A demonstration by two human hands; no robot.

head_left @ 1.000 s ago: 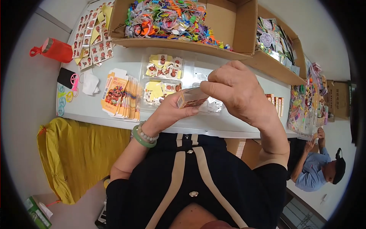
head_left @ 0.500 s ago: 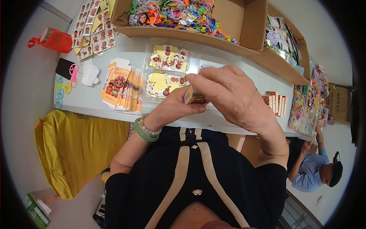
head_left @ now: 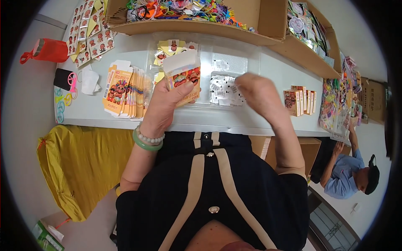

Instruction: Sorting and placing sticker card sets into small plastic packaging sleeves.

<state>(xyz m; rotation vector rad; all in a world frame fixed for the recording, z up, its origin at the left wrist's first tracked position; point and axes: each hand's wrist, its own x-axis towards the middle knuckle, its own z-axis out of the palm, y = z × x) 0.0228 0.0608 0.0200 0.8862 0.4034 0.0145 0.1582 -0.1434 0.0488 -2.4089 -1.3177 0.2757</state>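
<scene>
My left hand (head_left: 162,100) grips a small orange printed carton (head_left: 184,81), held upright with its white top flap raised. To the right, my right hand (head_left: 260,95) is over the edge of a clear tray, beside a heap of small white packets (head_left: 224,88). Its fingers curl downward and are smeared by motion, so whether they hold anything is hidden. Behind the carton, partly covered by it, lie cut sticker pieces (head_left: 171,45) in another clear tray. Left of my left hand is a fanned stack of flat orange cartons (head_left: 119,90).
Several filled-out small boxes (head_left: 298,100) stand at the right. Large cardboard boxes (head_left: 197,26) of colourful trinkets line the back. A red bottle (head_left: 50,50), sticker sheets (head_left: 90,35) and a black phone (head_left: 63,79) lie left. Another person (head_left: 345,175) works at far right.
My right hand has left the carton and moved right to the white packets. My left hand has moved left and up with the carton, now turned with its printed face showing.
</scene>
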